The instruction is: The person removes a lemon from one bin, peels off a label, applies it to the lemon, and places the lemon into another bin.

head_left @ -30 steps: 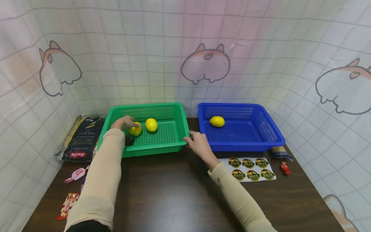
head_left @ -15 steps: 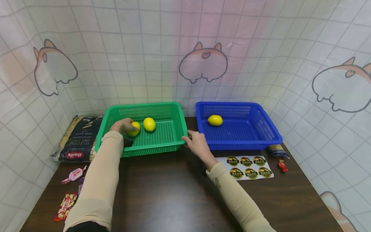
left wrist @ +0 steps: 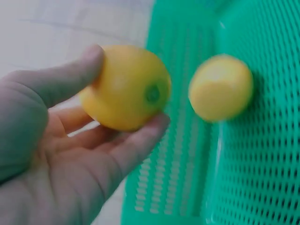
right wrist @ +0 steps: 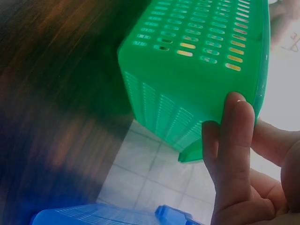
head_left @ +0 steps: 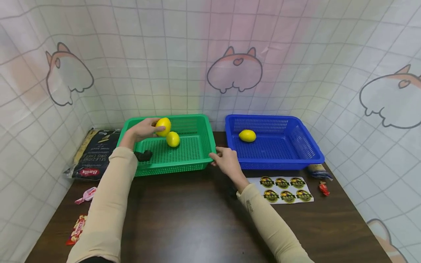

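Note:
My left hand (head_left: 143, 130) grips a lemon (head_left: 163, 126), raised over the back left of the green basket (head_left: 174, 169). The left wrist view, somewhat blurred, has this lemon (left wrist: 124, 86) between thumb and fingers, its stem end facing the camera. A second lemon (head_left: 173, 139) lies in the green basket, just below and right of the held one. My right hand (head_left: 227, 162) pinches the green basket's right rim near the front corner; in the right wrist view the fingers (right wrist: 236, 140) press the outer wall, with the thumb on the rim's other side.
Right of the green basket stands a blue basket (head_left: 273, 165) with one lemon (head_left: 247, 136). A sticker sheet (head_left: 286, 190) and a red candy (head_left: 323, 188) lie before it. On the left are a pasta bag (head_left: 95, 155), a pink candy (head_left: 87, 195) and a red snack packet (head_left: 77, 229).
My left hand has taken hold of the left lemon in the green basket and lifted it up, toward the back and right. The right hand stays on the rim.

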`<state>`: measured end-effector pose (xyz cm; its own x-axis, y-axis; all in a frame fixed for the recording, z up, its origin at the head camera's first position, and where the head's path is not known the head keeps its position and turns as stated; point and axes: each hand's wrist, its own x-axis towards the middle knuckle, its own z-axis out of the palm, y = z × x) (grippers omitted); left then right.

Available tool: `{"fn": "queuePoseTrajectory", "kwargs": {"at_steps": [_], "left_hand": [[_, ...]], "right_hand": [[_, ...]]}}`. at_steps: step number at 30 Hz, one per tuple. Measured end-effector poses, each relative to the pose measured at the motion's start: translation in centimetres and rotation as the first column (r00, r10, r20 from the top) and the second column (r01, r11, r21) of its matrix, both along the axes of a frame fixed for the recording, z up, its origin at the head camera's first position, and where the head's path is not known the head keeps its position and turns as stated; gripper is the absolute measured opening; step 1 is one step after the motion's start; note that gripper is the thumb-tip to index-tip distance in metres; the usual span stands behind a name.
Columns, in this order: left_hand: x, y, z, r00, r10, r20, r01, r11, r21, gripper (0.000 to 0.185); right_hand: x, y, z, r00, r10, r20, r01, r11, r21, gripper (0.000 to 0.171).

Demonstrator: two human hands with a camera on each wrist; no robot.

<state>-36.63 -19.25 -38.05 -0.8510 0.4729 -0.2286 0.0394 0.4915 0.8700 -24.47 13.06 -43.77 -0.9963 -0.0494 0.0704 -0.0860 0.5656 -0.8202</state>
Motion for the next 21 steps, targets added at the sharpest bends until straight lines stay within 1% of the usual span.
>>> {"fn": "queuePoseTrajectory", "kwargs": {"at_steps": [1, 3, 6, 8, 12, 16, 18, 21], "left_hand": [[0.3, 0.2, 0.2, 1.000, -0.006, -0.004, 0.007, 0.999, 0.054, 0.062], [0.8, 0.7, 0.5, 1.000, -0.013, -0.004, 0.014, 0.987, 0.160, 0.063], [1.8, 1.4, 0.7, 1.000, -0.002, 0.003, 0.001, 0.960, 0.281, 0.062], [2.5, 1.8, 0.8, 1.000, 0.000, 0.011, -0.004, 0.940, 0.341, 0.062], [4.4, 2.6, 1.0, 1.000, -0.017, 0.008, 0.012, 0.913, 0.407, 0.061], [6.5, 3.4, 1.0, 0.999, -0.048, -0.007, 0.046, 0.875, 0.482, 0.059], [7.6, 3.7, 0.8, 0.998, -0.061, -0.002, 0.054, 0.855, 0.516, 0.060], [9.4, 4.0, 0.2, 0.997, -0.078, 0.000, 0.066, 0.846, 0.528, 0.063]], "right_hand": [[0.0, 0.0, 0.0, 1.000, -0.003, 0.003, 0.003, 1.000, 0.003, 0.051], [0.0, 0.1, 0.0, 1.000, -0.005, 0.008, 0.005, 1.000, 0.012, 0.051], [0.2, 0.1, 0.0, 1.000, -0.003, -0.001, 0.003, 1.000, 0.031, 0.050], [0.3, 0.0, -0.2, 1.000, 0.002, -0.020, 0.000, 0.999, 0.054, 0.049], [0.7, 0.3, -0.5, 0.997, 0.005, -0.073, 0.004, 0.992, 0.130, 0.049], [1.2, 0.9, -0.4, 0.990, -0.013, -0.141, 0.037, 0.985, 0.168, 0.044], [1.6, 1.3, -0.3, 0.987, -0.015, -0.159, 0.043, 0.984, 0.174, 0.040], [2.4, 1.8, -0.2, 0.987, 0.000, -0.160, 0.032, 0.980, 0.197, 0.033]]}}
